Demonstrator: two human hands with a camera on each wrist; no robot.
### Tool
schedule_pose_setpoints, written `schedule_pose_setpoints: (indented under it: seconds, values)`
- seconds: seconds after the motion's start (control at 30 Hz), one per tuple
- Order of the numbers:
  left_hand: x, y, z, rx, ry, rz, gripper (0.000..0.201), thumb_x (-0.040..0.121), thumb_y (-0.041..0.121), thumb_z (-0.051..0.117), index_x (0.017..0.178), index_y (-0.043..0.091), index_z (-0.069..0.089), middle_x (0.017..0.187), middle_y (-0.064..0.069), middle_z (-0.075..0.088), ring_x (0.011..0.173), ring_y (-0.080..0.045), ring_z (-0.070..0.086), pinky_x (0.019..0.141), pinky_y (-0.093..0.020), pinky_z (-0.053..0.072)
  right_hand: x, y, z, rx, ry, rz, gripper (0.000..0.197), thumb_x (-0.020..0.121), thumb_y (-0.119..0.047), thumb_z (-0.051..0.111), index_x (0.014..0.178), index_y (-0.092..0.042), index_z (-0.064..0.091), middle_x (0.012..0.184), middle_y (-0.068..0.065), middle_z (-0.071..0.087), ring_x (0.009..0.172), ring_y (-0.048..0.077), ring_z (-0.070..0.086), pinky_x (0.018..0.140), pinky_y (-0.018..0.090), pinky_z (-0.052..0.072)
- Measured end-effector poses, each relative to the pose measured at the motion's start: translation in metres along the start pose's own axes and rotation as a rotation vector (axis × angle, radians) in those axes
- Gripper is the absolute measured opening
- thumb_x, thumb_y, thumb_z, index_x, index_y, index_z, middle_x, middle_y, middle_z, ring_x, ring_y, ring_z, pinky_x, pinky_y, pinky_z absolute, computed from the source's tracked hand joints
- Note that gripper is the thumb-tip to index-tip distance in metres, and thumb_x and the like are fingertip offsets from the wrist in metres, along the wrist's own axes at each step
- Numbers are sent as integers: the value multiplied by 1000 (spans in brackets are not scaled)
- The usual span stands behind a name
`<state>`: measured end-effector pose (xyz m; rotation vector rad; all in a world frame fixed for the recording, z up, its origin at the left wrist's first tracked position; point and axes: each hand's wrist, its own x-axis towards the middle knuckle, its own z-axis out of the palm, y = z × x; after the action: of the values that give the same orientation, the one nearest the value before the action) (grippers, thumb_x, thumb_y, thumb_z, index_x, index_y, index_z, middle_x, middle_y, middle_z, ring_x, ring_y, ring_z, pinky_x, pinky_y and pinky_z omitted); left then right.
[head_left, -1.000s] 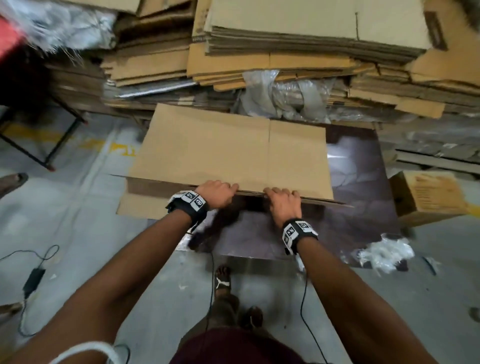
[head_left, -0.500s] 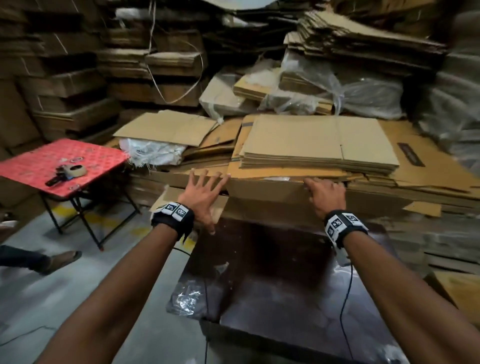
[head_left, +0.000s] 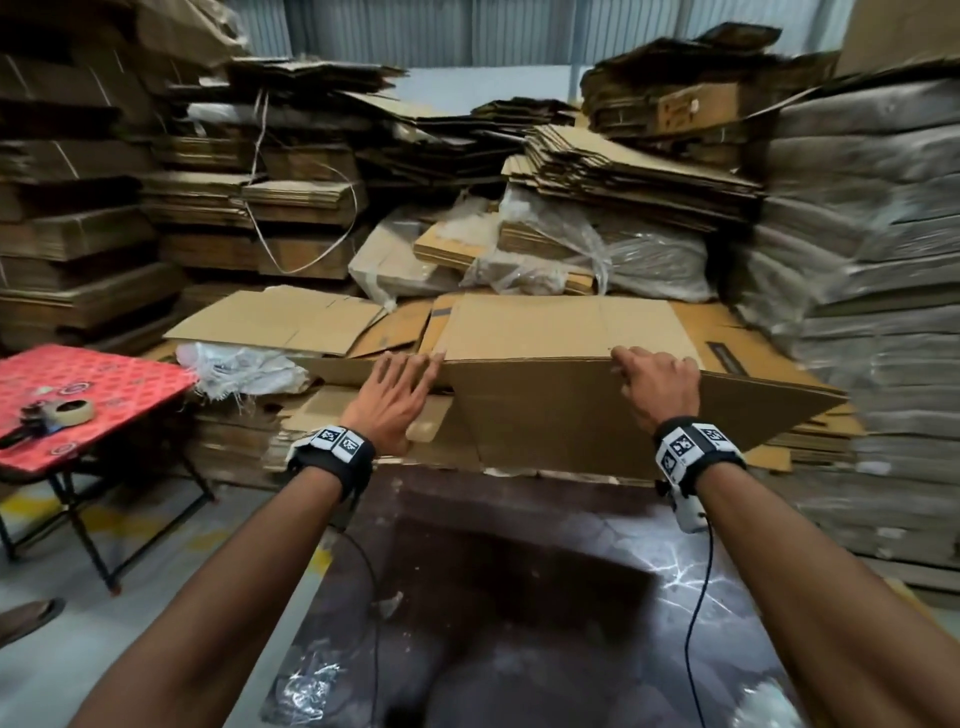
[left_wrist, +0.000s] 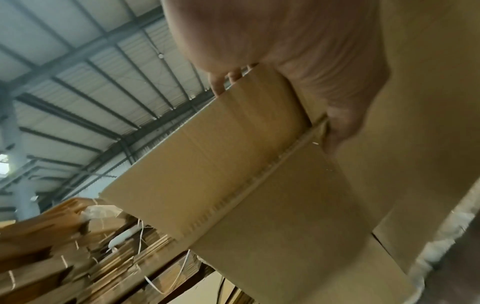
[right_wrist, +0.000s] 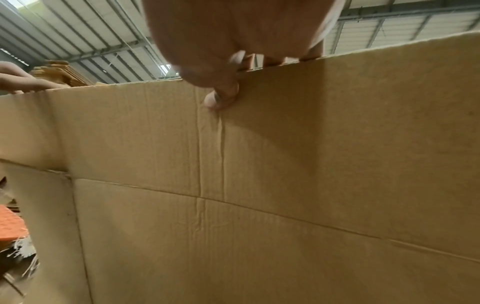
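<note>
Head view: a flattened cardboard box (head_left: 571, 421) is held on edge, tilted, before stacks of cardboard (head_left: 597, 171) and over a dark sheet (head_left: 519, 597) on the floor. Its top edge is gripped by the right hand (head_left: 657, 387), fingers curled over it; the left hand (head_left: 395, 400) is laid on a side flap, fingers nearly straight. A red tabletop (head_left: 78, 384) bearing a tape dispenser (head_left: 52, 415) is seen at left.

Left wrist view: the flap is pinched between thumb (left_wrist: 342, 123) and fingers (left_wrist: 221, 82).

Right wrist view: the thumb (right_wrist: 221, 96) is pressed on the near face, fingers hooked behind the edge.
</note>
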<state>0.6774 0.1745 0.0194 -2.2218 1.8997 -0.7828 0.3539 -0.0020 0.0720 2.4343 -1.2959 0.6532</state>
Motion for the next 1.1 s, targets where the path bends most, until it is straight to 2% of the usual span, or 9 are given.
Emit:
schedule_pose_setpoints:
  seconds: [0.1,0.17,0.3,0.4,0.53,0.63,0.77,0.9,1.1]
  values:
    - [22,-2,-20,-70,115,11,82,87,32,74,156,14,32,133,-14,51,115,-31,56,93,-42,51,10,13,-6,-26,23,-5,26,97,-20,63,122,-24,62,107,1,70,94,28,65,90,46,45]
    - [39,-8,-40,-127,140,28,44,100,30,61,141,19,49,116,-8,61,101,-27,62,74,-39,52,22,20,-10,-57,40,-8,29,97,-21,62,126,-24,61,110,1,70,96,28,65,91,46,45]
    - [82,-30,-62,-65,207,25,18,100,28,56,117,23,57,91,-5,72,81,-27,65,59,-35,43,57,31,-19,-40,152,20,29,93,-18,62,121,-24,65,110,3,71,95,29,65,87,43,41]
    - [114,-48,-70,-116,369,-30,14,98,27,56,109,20,60,82,-5,70,62,-24,59,57,-38,50,90,36,-21,-25,253,41,29,92,-17,62,119,-23,67,107,5,72,91,31,66,84,43,42]
    - [160,-68,-80,-120,492,-68,30,101,36,42,113,19,64,83,-5,71,62,-26,63,57,-37,53,135,32,-18,28,381,100,22,90,-12,63,110,-19,69,99,7,73,85,34,66,83,47,44]
    - [189,-77,-80,-138,464,-160,24,99,26,49,119,18,61,81,-6,67,63,-26,61,62,-39,56,169,30,-11,24,410,128,29,87,-8,65,113,-20,69,99,8,72,87,34,66,85,49,44]
    - [230,-84,-73,-167,374,-257,34,95,21,56,129,18,56,86,-6,64,70,-25,54,69,-41,56,210,27,5,-7,456,140,31,87,-4,64,114,-18,68,100,8,71,87,35,65,86,50,45]
    - [272,-88,-57,-202,343,-278,29,96,17,57,125,14,58,90,-8,63,75,-26,54,79,-45,55,245,29,26,5,449,131,31,90,-5,63,118,-18,66,104,8,71,91,35,64,87,49,45]
    - [335,-90,-15,-220,372,-300,27,94,10,54,118,13,64,94,-10,70,78,-31,63,78,-44,50,291,44,74,26,419,133,34,88,-4,63,118,-18,66,109,7,71,95,35,65,88,50,46]
